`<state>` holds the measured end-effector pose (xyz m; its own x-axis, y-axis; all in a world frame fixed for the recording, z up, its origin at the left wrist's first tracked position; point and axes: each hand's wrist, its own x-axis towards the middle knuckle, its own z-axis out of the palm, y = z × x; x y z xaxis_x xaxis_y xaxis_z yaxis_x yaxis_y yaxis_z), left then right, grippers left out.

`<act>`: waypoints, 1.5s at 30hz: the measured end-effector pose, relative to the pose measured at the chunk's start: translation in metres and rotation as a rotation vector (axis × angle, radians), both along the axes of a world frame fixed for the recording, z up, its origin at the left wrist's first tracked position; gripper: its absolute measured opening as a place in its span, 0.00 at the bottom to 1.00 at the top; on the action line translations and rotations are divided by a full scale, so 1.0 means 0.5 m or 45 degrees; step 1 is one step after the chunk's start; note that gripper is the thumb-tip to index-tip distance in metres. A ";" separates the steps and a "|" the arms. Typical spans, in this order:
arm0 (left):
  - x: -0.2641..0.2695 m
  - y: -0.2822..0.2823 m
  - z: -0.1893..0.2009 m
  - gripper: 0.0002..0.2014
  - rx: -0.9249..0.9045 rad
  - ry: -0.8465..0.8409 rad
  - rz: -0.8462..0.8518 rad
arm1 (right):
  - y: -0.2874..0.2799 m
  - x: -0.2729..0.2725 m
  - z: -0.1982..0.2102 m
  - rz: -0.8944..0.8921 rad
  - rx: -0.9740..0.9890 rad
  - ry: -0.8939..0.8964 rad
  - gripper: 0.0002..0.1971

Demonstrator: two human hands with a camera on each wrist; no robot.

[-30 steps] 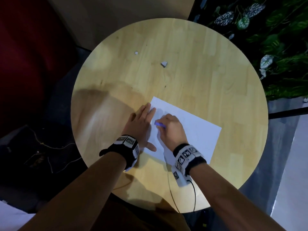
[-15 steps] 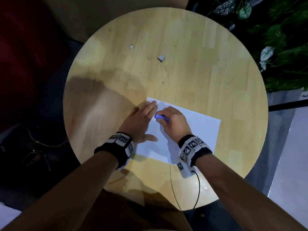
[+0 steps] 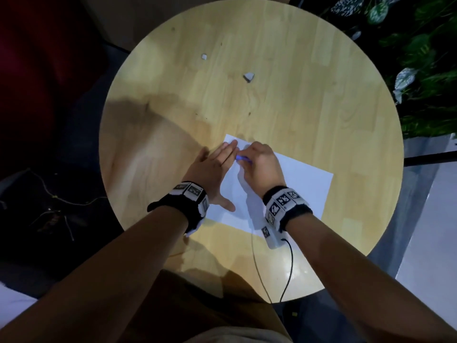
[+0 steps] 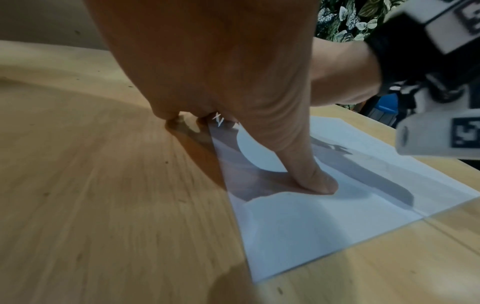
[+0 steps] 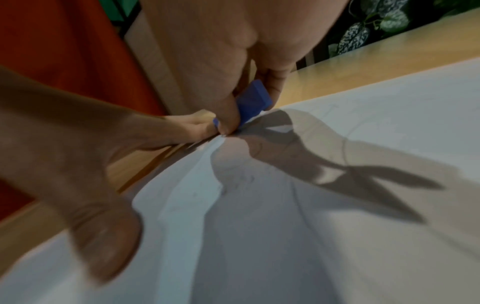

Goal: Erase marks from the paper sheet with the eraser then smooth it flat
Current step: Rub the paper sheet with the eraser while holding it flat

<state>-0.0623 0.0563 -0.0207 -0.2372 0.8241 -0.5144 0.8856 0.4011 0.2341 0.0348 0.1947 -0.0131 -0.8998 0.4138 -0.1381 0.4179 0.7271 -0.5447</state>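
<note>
A white paper sheet [image 3: 291, 186] [image 4: 324, 216] [image 5: 337, 205] lies on the near middle of the round wooden table [image 3: 272, 82]. My left hand [image 3: 212, 167] lies flat with straight fingers across the sheet's left edge, its thumb [image 4: 306, 164] pressed onto the paper. My right hand [image 3: 259, 167] pinches a small blue eraser [image 3: 242, 158] [image 5: 253, 102] between thumb and fingers and holds its lower end against the paper near the far left corner, right beside the left fingertips. Faint pencil lines [image 5: 345, 148] show on the sheet.
Two small pale scraps [image 3: 248, 76] [image 3: 204, 56] lie on the far part of the table. A thin cable [image 3: 288, 268] trails from my right wristband over the near edge. Leafy plants [image 3: 420, 58] stand to the right, dark floor to the left.
Both hands have crept toward the sheet's far left corner together, the eraser staying in my right hand's pinch. The head view has tilted a little, so the table sits higher in frame.
</note>
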 end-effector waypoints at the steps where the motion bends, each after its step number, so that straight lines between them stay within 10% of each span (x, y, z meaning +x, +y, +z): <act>1: 0.001 0.001 0.001 0.73 0.000 -0.004 0.011 | -0.011 0.014 0.000 -0.005 0.003 0.011 0.08; 18: 0.006 0.008 0.001 0.75 0.003 0.032 0.056 | -0.066 0.112 0.022 0.294 -0.093 -0.048 0.08; 23: 0.008 0.007 0.001 0.76 -0.020 0.037 0.037 | -0.003 0.005 -0.009 -0.081 0.043 -0.007 0.08; 29: 0.004 0.006 0.004 0.74 0.002 -0.007 0.062 | -0.063 0.105 0.041 0.259 -0.039 -0.053 0.10; 45: 0.010 0.006 0.005 0.74 -0.029 0.006 0.076 | 0.006 -0.011 -0.005 -0.151 0.055 -0.001 0.05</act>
<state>-0.0574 0.0594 -0.0183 -0.2879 0.7963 -0.5319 0.8612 0.4582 0.2199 0.0295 0.1977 -0.0156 -0.8441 0.5229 -0.1185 0.5029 0.6954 -0.5133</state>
